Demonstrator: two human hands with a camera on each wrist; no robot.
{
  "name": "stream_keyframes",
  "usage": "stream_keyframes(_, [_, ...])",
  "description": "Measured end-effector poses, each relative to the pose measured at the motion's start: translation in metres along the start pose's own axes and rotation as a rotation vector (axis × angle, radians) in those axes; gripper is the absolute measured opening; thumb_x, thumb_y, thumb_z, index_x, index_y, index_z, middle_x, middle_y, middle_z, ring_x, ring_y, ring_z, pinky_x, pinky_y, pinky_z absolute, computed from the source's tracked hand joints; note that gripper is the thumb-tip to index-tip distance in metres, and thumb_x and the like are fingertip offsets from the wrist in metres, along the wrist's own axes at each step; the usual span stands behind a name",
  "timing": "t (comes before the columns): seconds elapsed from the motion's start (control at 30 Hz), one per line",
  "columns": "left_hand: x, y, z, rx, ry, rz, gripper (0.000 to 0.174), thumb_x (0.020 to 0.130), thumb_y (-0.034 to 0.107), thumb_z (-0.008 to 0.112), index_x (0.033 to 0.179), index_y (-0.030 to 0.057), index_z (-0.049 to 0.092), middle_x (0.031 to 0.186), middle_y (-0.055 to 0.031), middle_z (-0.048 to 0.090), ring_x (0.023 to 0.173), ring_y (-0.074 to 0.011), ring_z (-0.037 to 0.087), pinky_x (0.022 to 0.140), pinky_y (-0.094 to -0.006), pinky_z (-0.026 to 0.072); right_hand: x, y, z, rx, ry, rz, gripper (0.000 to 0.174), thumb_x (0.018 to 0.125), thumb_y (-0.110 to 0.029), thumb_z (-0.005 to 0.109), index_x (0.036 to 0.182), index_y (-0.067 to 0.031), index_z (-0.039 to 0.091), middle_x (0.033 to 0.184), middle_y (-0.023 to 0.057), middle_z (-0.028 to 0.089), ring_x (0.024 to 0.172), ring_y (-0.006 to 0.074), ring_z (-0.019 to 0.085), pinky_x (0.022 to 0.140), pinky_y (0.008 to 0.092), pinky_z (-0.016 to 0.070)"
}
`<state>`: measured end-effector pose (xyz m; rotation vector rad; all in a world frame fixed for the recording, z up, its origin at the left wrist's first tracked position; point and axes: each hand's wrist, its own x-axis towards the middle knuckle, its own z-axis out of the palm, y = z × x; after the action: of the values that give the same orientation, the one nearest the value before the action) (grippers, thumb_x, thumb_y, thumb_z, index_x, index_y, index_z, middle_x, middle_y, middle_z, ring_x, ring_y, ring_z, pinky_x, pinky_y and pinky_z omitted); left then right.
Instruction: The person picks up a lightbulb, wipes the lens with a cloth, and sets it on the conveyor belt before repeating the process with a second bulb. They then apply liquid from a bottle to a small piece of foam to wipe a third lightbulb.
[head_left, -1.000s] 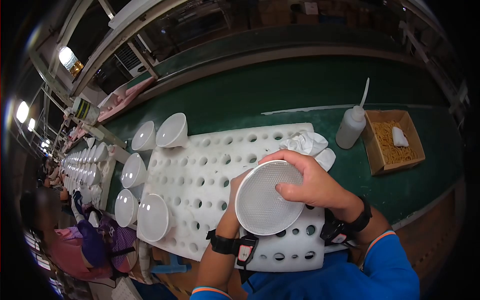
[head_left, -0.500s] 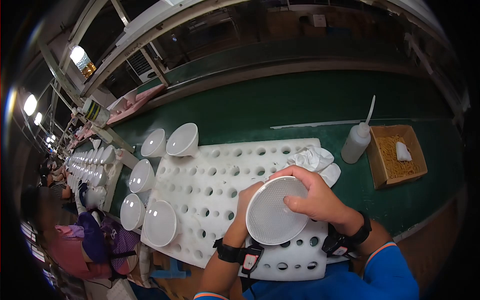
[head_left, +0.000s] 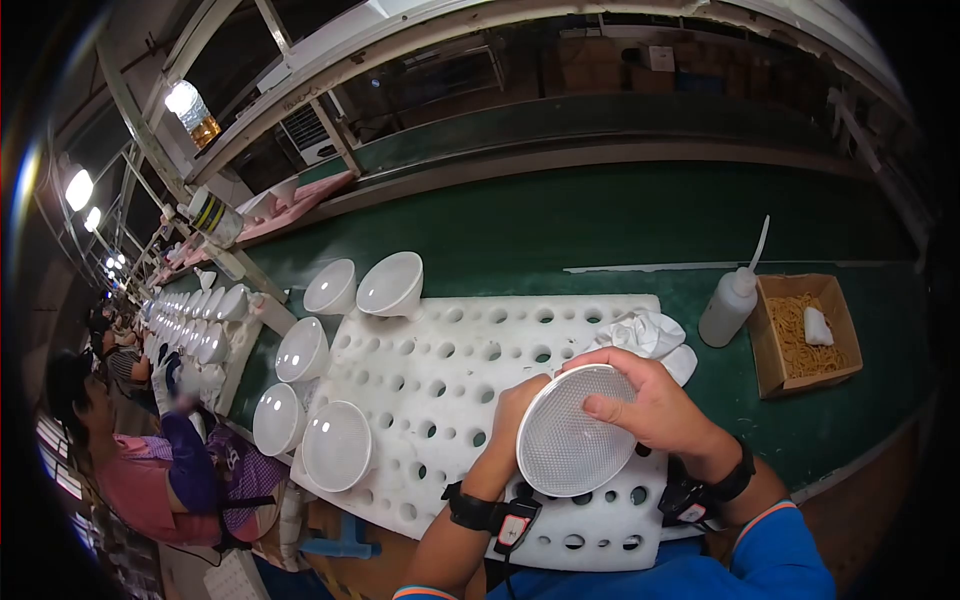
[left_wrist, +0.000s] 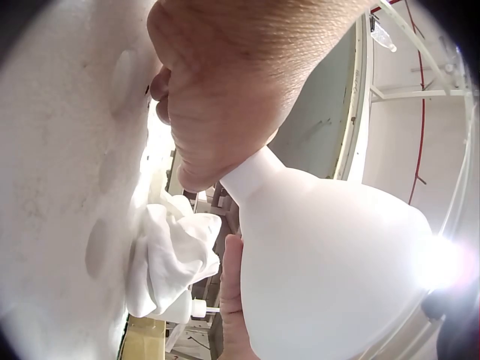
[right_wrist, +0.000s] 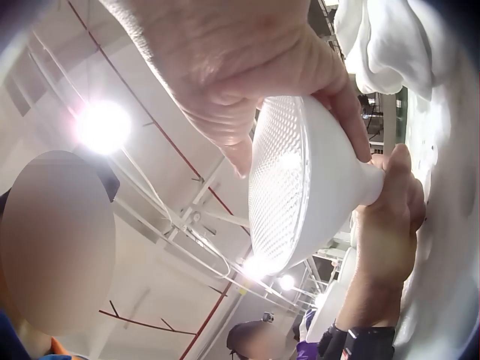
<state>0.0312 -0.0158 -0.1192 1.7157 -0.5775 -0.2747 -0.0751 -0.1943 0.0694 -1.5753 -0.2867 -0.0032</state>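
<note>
Your right hand (head_left: 665, 405) holds the rim side of the white funnel-shaped lamp with smooth outer shell (left_wrist: 330, 255), its thumb lying over the dimpled, translucent round lens (right_wrist: 277, 180) and its fingers bent behind the shell, so the grip is only as wide as the edge requires. Your left hand (right_wrist: 386, 225) is closed around the narrow white neck at the back. Between both hands, the lamp is above the white foam board with round holes (head_left: 430, 332), near the crumpled white cloth (head_left: 645, 335), with its lens turned toward your head. I judge that it is light for its size, because it looks hollow, and that it is stiff and will not yield under your fingers. Whether the shell is glass or plastic I cannot tell, so please treat it as fragile. Its smooth curve may be slippery; the neck seems the safest place for the firm hold, while the other hand should only steady the rim, without strong pressure on the lens.
</note>
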Motion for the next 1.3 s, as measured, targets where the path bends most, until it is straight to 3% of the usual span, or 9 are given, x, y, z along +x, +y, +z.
stream_keyframes(0.17, [0.001,-0.005,0.0,0.073,-0.022,0.031,0.02,0.078,0.023,0.065,0.079,0.005,0.057,0.072,-0.015,0.062,0.067,-0.0338,0.062,0.057,-0.0382,0.0469,0.0,-0.007,-0.008,0.16,-0.114,0.09,0.04,0.09,-0.017,0.061,0.126,-0.001,0.052,0.118,0.0103,0.059,0.11,0.0178,0.056,0.096,0.0324,0.0436])
stream_keyframes(0.3, [-0.01,0.07,-0.001,0.031,0.022,0.023,0.018,0.079,0.023,0.065,0.08,0.0056,0.058,0.074,-0.0146,0.063,0.065,-0.0318,0.062,0.057,-0.0367,0.0467,-0.001,-0.008,-0.012,0.201,-0.157,0.077,0.044,0.088,-0.016,0.062,0.128,-0.0009,0.051,0.121,0.0106,0.058,0.112,0.0186,0.055,0.099,0.0336,0.0417])
stream_keyframes(0.37, [-0.012,0.081,-0.002,0.066,0.034,0.05,0.018,0.079,0.021,0.065,0.079,0.0054,0.058,0.073,-0.0143,0.063,0.064,-0.0306,0.062,0.056,-0.0357,0.0462,0.0,-0.008,-0.011,0.186,-0.142,0.053,0.043,0.085,-0.013,0.061,0.125,-0.0008,0.053,0.119,0.0102,0.059,0.111,0.0184,0.056,0.099,0.0337,0.0413])
stream_keyframes(0.57, [-0.014,0.083,-0.004,0.179,0.064,0.083,0.017,0.078,0.018,0.066,0.075,0.0044,0.056,0.07,-0.0138,0.062,0.062,-0.0288,0.061,0.054,-0.0337,0.044,-0.002,-0.008,-0.002,0.032,-0.014,0.093,0.045,0.074,-0.008,0.056,0.118,-0.0002,0.057,0.114,0.0092,0.061,0.11,0.0174,0.056,0.1,0.0324,0.0411])
stream_keyframes(0.87, [-0.013,0.081,-0.003,0.156,0.071,0.061,0.016,0.078,0.018,0.066,0.075,0.0051,0.058,0.07,-0.0129,0.062,0.061,-0.0254,0.061,0.054,-0.0336,0.0434,-0.001,-0.01,-0.004,0.191,-0.039,0.131,0.045,0.074,-0.009,0.056,0.118,0.0005,0.056,0.116,0.0094,0.06,0.111,0.0177,0.056,0.1,0.0332,0.0412])
stream_keyframes(1.3, [-0.014,0.085,-0.005,0.232,0.069,0.05,0.014,0.079,0.018,0.064,0.077,0.0051,0.058,0.071,-0.0128,0.062,0.061,-0.0251,0.061,0.054,-0.0335,0.0436,-0.002,-0.003,-0.002,0.171,-0.027,0.103,0.042,0.077,-0.009,0.056,0.118,0.0005,0.056,0.118,0.0107,0.06,0.113,0.0183,0.055,0.101,0.0337,0.0407])
